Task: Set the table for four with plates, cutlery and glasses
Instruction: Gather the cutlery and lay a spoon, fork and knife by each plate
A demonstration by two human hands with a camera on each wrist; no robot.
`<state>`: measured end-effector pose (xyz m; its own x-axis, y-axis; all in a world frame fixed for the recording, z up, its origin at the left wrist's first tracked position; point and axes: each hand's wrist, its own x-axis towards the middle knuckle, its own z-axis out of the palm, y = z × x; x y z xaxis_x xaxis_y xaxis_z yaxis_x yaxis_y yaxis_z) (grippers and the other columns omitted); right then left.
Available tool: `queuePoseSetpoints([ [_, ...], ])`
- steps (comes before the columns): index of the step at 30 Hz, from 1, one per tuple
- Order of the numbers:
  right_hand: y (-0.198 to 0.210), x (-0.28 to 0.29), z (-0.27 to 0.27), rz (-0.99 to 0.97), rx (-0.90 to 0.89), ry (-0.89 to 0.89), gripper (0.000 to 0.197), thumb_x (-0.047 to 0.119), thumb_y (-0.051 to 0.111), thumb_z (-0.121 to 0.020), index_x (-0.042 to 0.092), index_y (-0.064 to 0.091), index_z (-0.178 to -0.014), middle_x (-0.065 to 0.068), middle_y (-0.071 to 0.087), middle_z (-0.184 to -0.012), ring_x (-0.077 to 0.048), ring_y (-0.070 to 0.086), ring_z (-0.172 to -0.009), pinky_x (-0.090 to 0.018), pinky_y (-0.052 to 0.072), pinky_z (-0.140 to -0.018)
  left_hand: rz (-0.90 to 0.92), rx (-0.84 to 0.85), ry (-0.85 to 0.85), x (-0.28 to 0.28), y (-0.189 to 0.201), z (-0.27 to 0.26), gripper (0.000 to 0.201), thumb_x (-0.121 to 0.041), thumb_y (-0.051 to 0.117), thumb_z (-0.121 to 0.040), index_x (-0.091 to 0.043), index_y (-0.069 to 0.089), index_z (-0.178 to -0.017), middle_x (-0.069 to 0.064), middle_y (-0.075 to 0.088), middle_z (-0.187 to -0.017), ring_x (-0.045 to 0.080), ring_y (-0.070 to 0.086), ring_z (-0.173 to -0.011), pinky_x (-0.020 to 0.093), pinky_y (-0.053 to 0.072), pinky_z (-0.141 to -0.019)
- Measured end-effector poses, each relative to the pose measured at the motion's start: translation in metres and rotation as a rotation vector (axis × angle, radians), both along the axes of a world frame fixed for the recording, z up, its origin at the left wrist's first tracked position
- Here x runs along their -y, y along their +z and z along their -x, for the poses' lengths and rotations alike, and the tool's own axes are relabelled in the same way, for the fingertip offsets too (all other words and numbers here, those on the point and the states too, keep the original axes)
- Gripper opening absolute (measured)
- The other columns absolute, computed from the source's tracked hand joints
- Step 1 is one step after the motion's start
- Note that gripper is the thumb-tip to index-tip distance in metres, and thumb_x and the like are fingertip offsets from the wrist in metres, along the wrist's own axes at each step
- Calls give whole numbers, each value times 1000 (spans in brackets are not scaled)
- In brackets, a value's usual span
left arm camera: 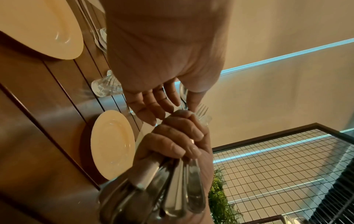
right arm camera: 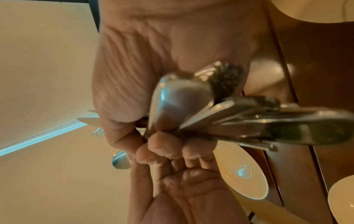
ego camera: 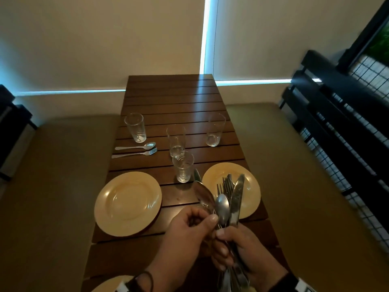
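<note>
While the right hand (ego camera: 237, 247) wraps its curled fingers round the handles of a bundle of cutlery (ego camera: 229, 199), holding spoons, forks and a knife upright above the near end of the slatted wooden table (ego camera: 174, 98), the left hand (ego camera: 189, 230) reaches across to the bundle, its thumb and forefinger pinching the stem of a spoon (ego camera: 203, 194) at the bundle's left side. In the left wrist view the remaining fingers (left arm camera: 151, 104) of the left hand extend loosely toward the right fist. Behind the bundle, at the table's right edge, lies a cream plate (ego camera: 249, 199); a second cream plate (ego camera: 127, 203) lies opposite at the left edge, and the rim of a third plate (ego camera: 109, 284) shows at the near left corner. A ribbed glass (ego camera: 182, 166) stands upright between the two full plates, just beside the right one, with a plain glass (ego camera: 176, 141) directly behind it. Two more glasses stand farther off, one at the left edge (ego camera: 135, 127) and one at the right edge (ego camera: 214, 130). Before the left glass a spoon (ego camera: 135, 146) and a fork (ego camera: 134, 153) lie side by side, heads toward the table's middle. Olive bench cushions (ego camera: 52, 175) flank the table.
</note>
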<state>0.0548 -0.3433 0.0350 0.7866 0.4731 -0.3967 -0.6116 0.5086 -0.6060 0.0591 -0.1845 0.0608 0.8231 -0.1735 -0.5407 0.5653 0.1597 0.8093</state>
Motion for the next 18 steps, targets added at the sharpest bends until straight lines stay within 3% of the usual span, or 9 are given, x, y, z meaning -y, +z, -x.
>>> queuePoseSetpoints([
  [2, 1, 5, 2, -38, -2, 20, 22, 11, 74, -72, -1, 59, -82, -12, 46, -52, -17, 42, -34, -27, 42, -43, 72, -19, 4, 3, 2, 2, 15, -20, 76, -90, -8, 69, -95, 36, 64, -89, 49, 63, -79, 72, 52, -80],
  [3, 2, 8, 3, -72, -8, 38, 22, 11, 74, -72, -1, 59, -83, -11, 46, -52, -17, 43, -34, -27, 42, -43, 118, -26, 18, 5, 4, 3, 16, -18, 72, -93, -3, 67, -98, 35, 62, -85, 49, 62, -78, 69, 53, -78],
  [7, 3, 17, 8, -212, -24, 115, 14, 7, 67, -80, -3, 61, -87, -9, 50, -50, -16, 47, -35, -26, 45, -44, 210, -20, 80, 11, 16, 7, 17, -11, 57, -96, 1, 67, -91, 22, 59, -68, 30, 60, -59, 36, 56, -57],
  [12, 2, 23, 12, -305, 35, 216, 9, 4, 51, -92, -2, 56, -95, -8, 56, -56, -15, 55, -43, -26, 43, -48, 246, 23, 96, 18, 21, 8, 22, -16, 63, -89, 0, 73, -101, 24, 62, -74, 28, 58, -56, 36, 44, -60],
  [15, -1, 26, 11, -319, 72, 287, 9, 4, 47, -95, -1, 54, -97, -5, 59, -60, -13, 59, -48, -26, 40, -48, 256, 69, 154, 14, 23, 2, 22, -8, 59, -88, -2, 75, -102, 21, 72, -90, 24, 65, -68, 33, 48, -60],
  [18, -4, 26, 10, -345, 72, 309, 10, 5, 45, -97, 0, 53, -98, -3, 61, -62, -11, 61, -52, -23, 43, -51, 311, 59, 196, 7, 24, -3, 27, -7, 49, -92, 3, 72, -104, 23, 70, -97, 26, 63, -78, 36, 49, -63],
])
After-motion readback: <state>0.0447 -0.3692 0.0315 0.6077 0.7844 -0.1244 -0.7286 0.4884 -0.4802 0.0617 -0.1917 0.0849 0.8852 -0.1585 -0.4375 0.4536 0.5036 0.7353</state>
